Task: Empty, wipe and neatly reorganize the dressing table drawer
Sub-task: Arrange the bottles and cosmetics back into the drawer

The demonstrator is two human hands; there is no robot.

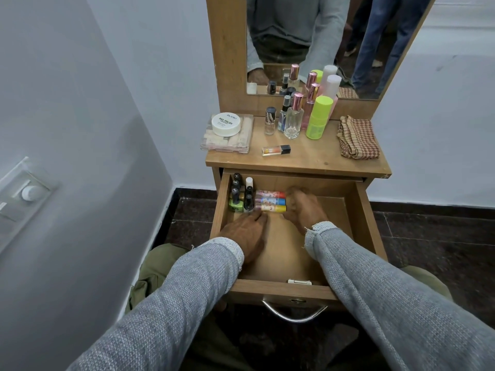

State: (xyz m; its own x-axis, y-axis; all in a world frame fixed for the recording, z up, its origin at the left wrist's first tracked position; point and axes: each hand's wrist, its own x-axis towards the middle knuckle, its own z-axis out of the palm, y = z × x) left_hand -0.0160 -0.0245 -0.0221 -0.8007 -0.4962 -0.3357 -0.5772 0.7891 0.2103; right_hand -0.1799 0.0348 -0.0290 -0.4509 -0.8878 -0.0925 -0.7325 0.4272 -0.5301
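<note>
Drawer (356, 210) stands pulled out below the table (308, 162). In its far left corner, upright nail polish bottles (239, 196) are packed together; just right of them three small tubes (270, 201) lie side by side. The rest of the drawer floor that shows is bare wood.

Left hand (245, 234) rests palm down on the drawer floor, fingers straight and reaching to the near tube; its grip holds nothing. Right hand (305, 208) is at the right ends of the tubes and blurred; whether its grip has closed on anything cannot be told.

On the table remain a round tub (225, 123) on a clear case (227, 141), a cluster of bottles (302, 116), one small bottle (276, 150) lying down, and a folded checked cloth (357, 137).

Assessment: refilling is under way. The tubes look light, smooth and liable to roll; take them around the middle. The glass bottles are fragile and top-heavy; hold by the body, not the cap.
</note>
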